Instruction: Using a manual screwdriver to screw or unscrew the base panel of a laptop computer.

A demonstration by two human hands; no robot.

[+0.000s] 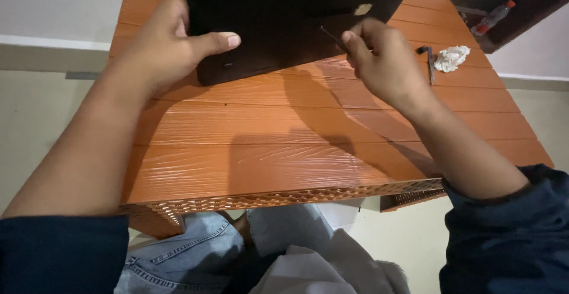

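Note:
A flat black device [284, 15], like a closed laptop turned underside up, lies on an orange plastic table [296, 134] at the far side. My left hand [172, 45] grips its left edge, thumb lying across the black surface. My right hand [385, 63] pinches a thin dark tool [333, 38], like a small screwdriver, whose tip rests on the device's near right part. A small pale sticker [363, 9] sits on the device close to the tool.
A crumpled white tissue [450, 58] and a dark slim tool [428, 60] lie on the table's right side. A plastic bottle with a red cap [492, 18] lies on a dark shelf at the upper right. My jeans-clad legs are under the table.

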